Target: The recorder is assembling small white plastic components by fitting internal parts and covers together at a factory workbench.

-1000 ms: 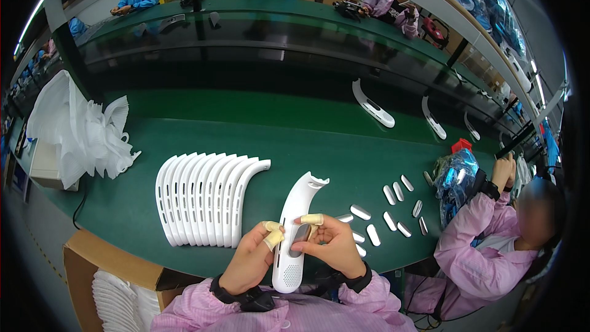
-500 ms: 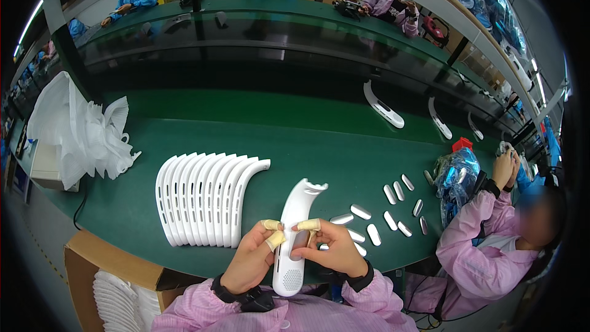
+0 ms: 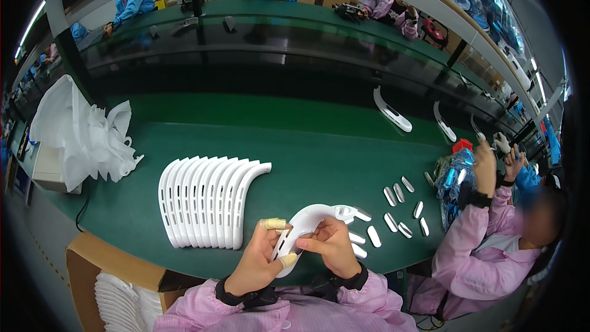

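A white curved plastic shell (image 3: 314, 213) is held low over the green table's front edge, tilted with its narrow end to the right. My left hand (image 3: 257, 263), with pale finger cots on thumb and forefinger, pinches its lower left side. My right hand (image 3: 335, 248) is closed round its right side, thumb pressed on the oval recess; the fingers behind are hidden. A greyish oval surface shows by that thumb, partly covered. Right of the hands lie several small silver-white oval covers (image 3: 374, 237). To the left stands a tight row of matching white shells (image 3: 203, 203).
White foam wrapping (image 3: 67, 129) is heaped at the far left. An open carton (image 3: 114, 261) of white parts stands lower left. More shells (image 3: 392, 110) rest on the dark green strip beyond. A co-worker in pink (image 3: 473, 258) sits at right beside a blue plastic bag (image 3: 455, 184).
The shell has turned, its narrow end swinging rightward and down, and its perforated end is now out of sight. My right hand has shifted slightly right. The co-worker's hand has risen toward the strip.
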Tool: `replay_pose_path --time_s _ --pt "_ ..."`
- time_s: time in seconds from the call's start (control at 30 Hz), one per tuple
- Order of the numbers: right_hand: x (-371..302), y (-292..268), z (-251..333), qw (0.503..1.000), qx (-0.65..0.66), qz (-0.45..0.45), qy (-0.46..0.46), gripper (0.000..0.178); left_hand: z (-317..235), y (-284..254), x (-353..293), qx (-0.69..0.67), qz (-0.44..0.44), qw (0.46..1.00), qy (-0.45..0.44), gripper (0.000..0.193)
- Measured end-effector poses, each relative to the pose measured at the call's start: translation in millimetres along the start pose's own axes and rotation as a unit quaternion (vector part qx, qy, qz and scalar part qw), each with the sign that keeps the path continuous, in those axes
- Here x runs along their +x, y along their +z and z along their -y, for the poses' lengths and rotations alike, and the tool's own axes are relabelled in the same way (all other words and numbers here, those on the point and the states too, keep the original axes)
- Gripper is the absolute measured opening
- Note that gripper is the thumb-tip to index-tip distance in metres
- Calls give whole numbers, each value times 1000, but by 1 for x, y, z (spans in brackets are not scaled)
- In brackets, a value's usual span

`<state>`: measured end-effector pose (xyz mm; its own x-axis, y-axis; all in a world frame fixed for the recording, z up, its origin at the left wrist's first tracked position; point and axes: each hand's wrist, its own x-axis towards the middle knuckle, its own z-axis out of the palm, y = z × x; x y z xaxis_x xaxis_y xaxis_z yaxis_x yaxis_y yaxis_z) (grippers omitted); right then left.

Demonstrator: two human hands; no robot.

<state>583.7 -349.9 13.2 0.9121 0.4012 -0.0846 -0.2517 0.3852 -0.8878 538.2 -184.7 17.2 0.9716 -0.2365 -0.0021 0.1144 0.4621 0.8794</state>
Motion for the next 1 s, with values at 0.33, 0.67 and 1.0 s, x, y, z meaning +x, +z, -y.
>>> replay_pose_path --time_s 0.33,0.67,1.0 --pt "9 11 0 948 -294 118 20 42 6 -13 16 -134 -140 975 108 56" --pt "103 -19 1 986 -105 11 131 19 -3 -62 23 491 -176 839 157 22" --pt "166 -27 -12 989 8 34 142 35 -1 -44 21 655 -227 709 130 43"
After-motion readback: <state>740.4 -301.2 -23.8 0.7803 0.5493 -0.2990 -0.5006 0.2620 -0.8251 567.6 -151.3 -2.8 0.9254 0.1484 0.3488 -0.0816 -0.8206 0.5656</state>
